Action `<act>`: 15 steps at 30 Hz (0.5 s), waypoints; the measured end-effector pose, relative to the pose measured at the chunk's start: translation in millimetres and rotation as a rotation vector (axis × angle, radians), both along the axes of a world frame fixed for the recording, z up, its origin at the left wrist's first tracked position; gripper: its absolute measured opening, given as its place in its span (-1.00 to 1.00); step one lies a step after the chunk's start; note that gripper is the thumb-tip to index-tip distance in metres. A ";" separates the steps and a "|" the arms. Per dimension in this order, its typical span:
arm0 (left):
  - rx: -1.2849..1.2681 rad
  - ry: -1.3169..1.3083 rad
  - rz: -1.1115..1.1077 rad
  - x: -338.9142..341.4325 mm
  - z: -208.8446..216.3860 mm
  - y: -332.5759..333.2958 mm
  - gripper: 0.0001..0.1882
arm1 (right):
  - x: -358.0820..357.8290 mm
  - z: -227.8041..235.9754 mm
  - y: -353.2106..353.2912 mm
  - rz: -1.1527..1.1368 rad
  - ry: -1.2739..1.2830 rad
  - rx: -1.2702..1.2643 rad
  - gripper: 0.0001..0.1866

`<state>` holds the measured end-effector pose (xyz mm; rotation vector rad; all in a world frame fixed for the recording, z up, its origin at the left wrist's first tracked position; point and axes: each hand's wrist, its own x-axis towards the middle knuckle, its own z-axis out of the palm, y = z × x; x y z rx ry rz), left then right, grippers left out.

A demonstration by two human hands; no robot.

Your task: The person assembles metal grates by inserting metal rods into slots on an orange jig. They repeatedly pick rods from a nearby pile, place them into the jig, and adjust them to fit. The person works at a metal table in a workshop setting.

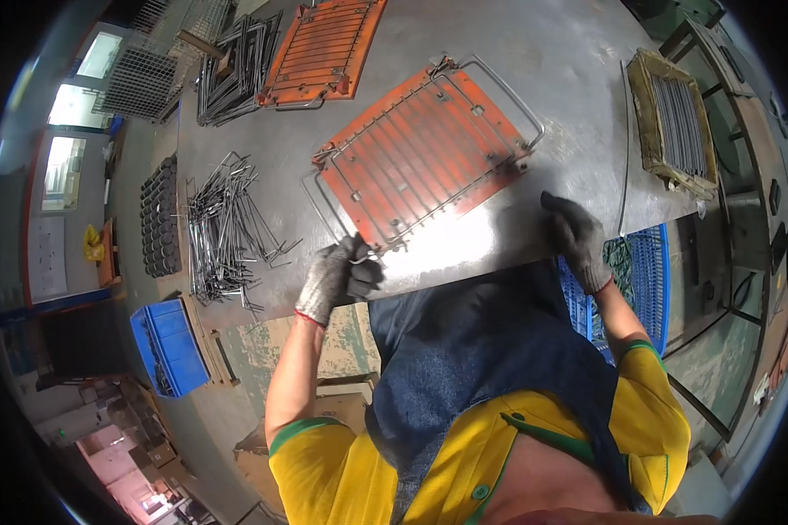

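An orange flat jig plate [425,156] lies tilted across the metal table in front of me. Parallel metal rods are laid over it in a wire rack, with bent wire loops jutting from its two ends. My left hand [334,273], in a grey work glove, is closed at the jig's near left corner, where the wire loop [324,206] meets it. The gloved right hand [580,242] holds nothing, its fingers apart over the table's near edge, to the right of the jig.
Loose bent wire rods [228,229] are heaped on the left. Beyond stand a second orange jig [324,48] and stacked wire frames [239,70]. A tray of straight rods [678,127] sits at the right edge. Blue crates [173,346] flank the metal table [499,26] below.
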<state>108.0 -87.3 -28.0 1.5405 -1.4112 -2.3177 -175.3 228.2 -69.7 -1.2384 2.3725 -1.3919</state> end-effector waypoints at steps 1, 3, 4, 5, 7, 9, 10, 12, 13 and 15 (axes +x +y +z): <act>0.053 -0.006 -0.041 -16.0 5.8 11.0 -0.55 | 1.0 -7.4 1.8 0.022 0.098 0.048 -0.67; 0.101 0.034 -0.072 -46.5 5.3 32.4 -0.52 | 4.7 -12.7 -3.6 0.046 0.247 0.187 -0.66; 0.097 0.080 -0.076 -63.3 -3.8 40.4 -0.52 | 4.6 -15.7 -6.5 0.019 0.252 0.179 -0.65; 0.100 0.154 -0.126 -85.6 -11.7 43.9 -0.51 | 4.6 -18.7 -9.6 -0.008 0.257 0.171 -0.65; 0.081 0.318 -0.210 -138.5 -21.5 43.7 -0.52 | 6.2 -19.2 -13.8 -0.039 0.258 0.155 -0.65; -0.071 0.373 -0.347 -197.0 -12.2 31.1 -0.55 | 6.6 -16.5 -14.6 -0.053 0.254 0.141 -0.65; -0.207 0.334 -0.446 -221.7 -5.0 21.1 -0.56 | 6.7 -17.7 -14.2 -0.055 0.268 0.137 -0.64; -0.207 0.386 -0.240 -255.5 -2.3 6.6 -0.60 | 5.2 -21.6 -12.3 -0.066 0.294 0.126 -0.63; -0.201 0.411 -0.139 -269.4 -1.3 0.6 -0.62 | 4.1 -21.1 -10.5 -0.063 0.299 0.138 -0.63; -0.373 0.477 0.042 -266.4 0.4 -33.6 -0.69 | 5.1 -22.8 -7.6 -0.072 0.296 0.163 -0.62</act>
